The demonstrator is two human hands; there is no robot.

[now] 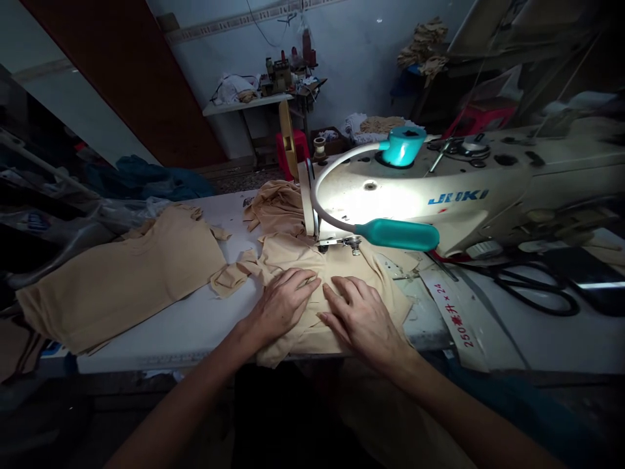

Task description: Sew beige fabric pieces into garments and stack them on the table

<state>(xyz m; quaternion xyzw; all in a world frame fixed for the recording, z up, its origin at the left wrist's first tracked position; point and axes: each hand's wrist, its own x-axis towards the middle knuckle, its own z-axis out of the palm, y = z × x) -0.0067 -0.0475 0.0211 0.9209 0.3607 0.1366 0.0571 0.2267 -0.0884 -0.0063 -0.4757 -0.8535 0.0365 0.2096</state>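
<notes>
Beige fabric (312, 326) lies under the head of a white sewing machine (390, 195) marked JUKI. My left hand (286, 299) rests on the cloth left of a seam line, its fingers stretched forward and lying on it. On the other side, my right hand (364, 312) presses down with its fingers apart and slightly bent. Both sets of fingertips are close together, just in front of the presser foot area (323, 247). The needle itself is too small to make out. A teal lamp (398, 233) on a bent neck lights the machine head.
A stack of beige cut pieces (131, 273) lies on the table at left, and crumpled beige cloth (278, 205) lies behind the machine head. Black-handled scissors (532, 286) and a printed paper strip (454, 319) are at right. Another machine (279, 75) stands by the wall.
</notes>
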